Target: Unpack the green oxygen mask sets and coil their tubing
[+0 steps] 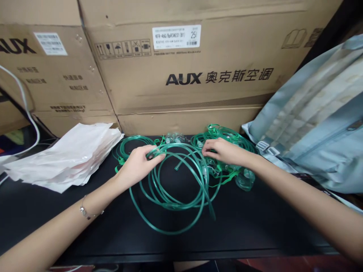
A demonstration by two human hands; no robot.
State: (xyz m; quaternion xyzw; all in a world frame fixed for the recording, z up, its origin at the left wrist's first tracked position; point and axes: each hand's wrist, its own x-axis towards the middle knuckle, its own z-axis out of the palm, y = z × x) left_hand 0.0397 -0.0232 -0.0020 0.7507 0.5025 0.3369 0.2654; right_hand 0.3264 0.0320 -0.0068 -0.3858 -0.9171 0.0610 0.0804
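Loose coils of clear green oxygen tubing (177, 207) lie on the black tabletop in front of me. My left hand (138, 164) is closed, thumb against fingers, round the upper left part of these loops. To the right, my right hand (224, 151) hovers over a second heap of tubing (232, 134), its fingers curled together; whether they pinch anything is hidden. Beside that hand lies a clear green oxygen mask (245, 180) with a bright green strap (229, 177). More clear mask parts (174, 138) sit between the coils at the back.
A stack of white flat packets (70, 151) lies at the left, near a white cable (28, 102). Large cardboard boxes (198, 94) form a wall behind. A pale blue backpack (317, 124) leans at the right. The black table's front edge (181, 257) runs across the bottom.
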